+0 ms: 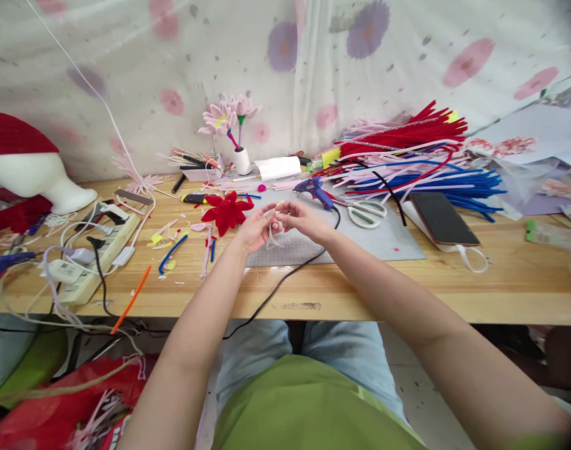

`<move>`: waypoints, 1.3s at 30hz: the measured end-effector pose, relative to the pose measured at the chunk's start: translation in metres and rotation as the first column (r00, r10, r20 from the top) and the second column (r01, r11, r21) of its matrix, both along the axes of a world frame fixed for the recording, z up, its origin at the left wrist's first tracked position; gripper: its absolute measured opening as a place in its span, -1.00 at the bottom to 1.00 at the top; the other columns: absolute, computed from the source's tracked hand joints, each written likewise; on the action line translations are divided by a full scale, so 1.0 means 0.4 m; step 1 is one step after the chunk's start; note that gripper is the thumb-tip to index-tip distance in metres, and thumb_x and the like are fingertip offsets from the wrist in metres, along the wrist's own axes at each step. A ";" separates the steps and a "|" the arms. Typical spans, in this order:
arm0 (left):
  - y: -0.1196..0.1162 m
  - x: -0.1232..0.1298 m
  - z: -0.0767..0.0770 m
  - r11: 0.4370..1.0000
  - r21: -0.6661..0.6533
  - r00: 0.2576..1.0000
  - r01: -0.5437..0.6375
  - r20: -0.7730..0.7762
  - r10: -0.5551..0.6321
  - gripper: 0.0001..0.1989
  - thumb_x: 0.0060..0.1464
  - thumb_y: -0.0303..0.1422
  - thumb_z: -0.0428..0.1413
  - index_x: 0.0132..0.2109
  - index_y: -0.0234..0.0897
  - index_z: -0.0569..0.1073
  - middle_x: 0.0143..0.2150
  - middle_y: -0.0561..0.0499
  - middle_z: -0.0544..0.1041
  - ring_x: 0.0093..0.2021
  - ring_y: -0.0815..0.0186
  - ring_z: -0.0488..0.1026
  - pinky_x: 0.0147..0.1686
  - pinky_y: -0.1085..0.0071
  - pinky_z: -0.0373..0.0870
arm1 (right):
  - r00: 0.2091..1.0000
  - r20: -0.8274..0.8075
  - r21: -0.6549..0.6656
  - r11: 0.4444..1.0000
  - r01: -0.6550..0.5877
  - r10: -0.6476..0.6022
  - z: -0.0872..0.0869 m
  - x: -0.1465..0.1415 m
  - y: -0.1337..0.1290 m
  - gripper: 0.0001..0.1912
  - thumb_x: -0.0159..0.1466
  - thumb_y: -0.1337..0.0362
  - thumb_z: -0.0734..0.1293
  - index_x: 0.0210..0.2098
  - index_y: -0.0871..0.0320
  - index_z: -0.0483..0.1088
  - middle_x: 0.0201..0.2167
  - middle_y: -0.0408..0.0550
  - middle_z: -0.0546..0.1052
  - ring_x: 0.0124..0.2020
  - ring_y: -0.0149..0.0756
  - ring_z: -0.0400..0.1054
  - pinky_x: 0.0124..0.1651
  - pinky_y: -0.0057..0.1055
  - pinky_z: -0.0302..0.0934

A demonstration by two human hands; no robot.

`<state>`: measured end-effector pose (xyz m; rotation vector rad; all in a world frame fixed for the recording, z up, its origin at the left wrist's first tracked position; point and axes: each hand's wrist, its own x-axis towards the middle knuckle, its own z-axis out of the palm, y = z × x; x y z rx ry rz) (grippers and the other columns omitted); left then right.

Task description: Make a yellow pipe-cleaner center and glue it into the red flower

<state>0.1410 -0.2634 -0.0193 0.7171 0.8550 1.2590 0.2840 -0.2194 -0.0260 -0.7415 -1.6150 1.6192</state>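
Note:
Over the grey cutting mat, my left hand and my right hand meet with pinched fingers. Thin white strands hang in a loop between them, pinched by my left fingers. A small pale piece shows at my right fingertips, too small to name. The red fuzzy flower lies just left of my left hand. Behind my right hand rests the purple glue gun, its black cord running down over the table edge. Green-and-white scissors lie to the right.
Bundles of red, pink and blue fuzzy stems stand at the back right, near a phone. A white vase holds pink flowers. Scraps litter the wooden table. On the left are a power strip and a white head form.

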 end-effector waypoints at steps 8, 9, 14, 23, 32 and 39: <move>0.007 0.001 -0.007 0.998 -0.017 0.992 -0.057 -0.118 0.054 -0.68 0.01 -0.52 0.11 -0.06 -0.31 0.26 -0.59 0.18 0.35 -0.60 0.51 0.33 -0.49 0.54 0.34 | 0.991 -0.119 -0.371 0.923 -0.103 0.063 -0.016 -0.005 0.017 -0.80 0.16 0.20 0.33 -0.44 0.23 0.33 -0.54 -0.14 0.42 -0.51 -0.51 0.32 -0.33 -0.49 0.27; 0.007 0.000 -0.008 0.998 -0.032 0.991 -0.059 -0.126 0.055 -0.68 0.01 -0.52 0.11 -0.05 -0.31 0.26 -0.58 0.17 0.35 -0.61 0.52 0.33 -0.51 0.56 0.33 | 0.988 -0.129 -0.368 0.921 -0.129 0.087 -0.017 -0.006 0.015 -0.82 0.15 0.22 0.34 -0.43 0.23 0.34 -0.53 -0.12 0.44 -0.49 -0.50 0.34 -0.30 -0.48 0.27; 0.005 -0.003 -0.010 0.996 -0.063 0.986 -0.061 -0.157 0.050 -0.71 0.07 -0.54 0.05 -0.04 -0.31 0.25 -0.56 0.13 0.39 -0.61 0.52 0.33 -0.58 0.62 0.27 | 0.984 -0.153 -0.304 0.943 -0.132 0.088 -0.023 -0.010 0.005 -0.82 0.07 0.27 0.40 -0.46 0.22 0.32 -0.52 -0.13 0.47 -0.46 -0.48 0.36 -0.22 -0.44 0.28; 0.000 -0.007 -0.009 0.996 -0.084 0.991 0.006 -0.136 -0.018 -0.68 0.03 -0.54 0.09 -0.04 -0.33 0.27 -0.57 0.13 0.38 -0.60 0.51 0.34 -0.61 0.62 0.22 | 0.998 -0.061 -0.237 0.971 -0.030 0.016 -0.023 -0.009 -0.002 -0.78 0.10 0.23 0.38 -0.49 0.20 0.27 -0.60 -0.18 0.44 -0.52 -0.49 0.33 -0.28 -0.42 0.29; 0.004 -0.015 -0.015 0.994 -0.090 0.994 0.059 -0.088 -0.067 -0.68 -0.01 -0.53 0.13 -0.06 -0.34 0.30 -0.58 0.14 0.37 -0.61 0.51 0.34 -0.61 0.62 0.24 | 0.987 -0.154 -0.291 0.952 -0.096 0.053 -0.038 -0.005 0.000 -0.76 0.09 0.16 0.39 -0.44 0.19 0.31 -0.54 -0.15 0.46 -0.49 -0.48 0.35 -0.28 -0.44 0.29; 0.009 -0.017 -0.027 0.993 -0.074 0.995 0.095 -0.030 -0.097 -0.74 0.00 -0.52 0.13 -0.11 -0.35 0.34 -0.58 0.14 0.38 -0.62 0.54 0.33 -0.60 0.63 0.27 | 0.957 -0.258 -0.254 0.946 -0.201 0.134 -0.061 -0.002 -0.004 -0.67 -0.02 0.19 0.46 -0.30 0.20 0.40 -0.47 -0.16 0.49 -0.47 -0.52 0.33 -0.24 -0.48 0.26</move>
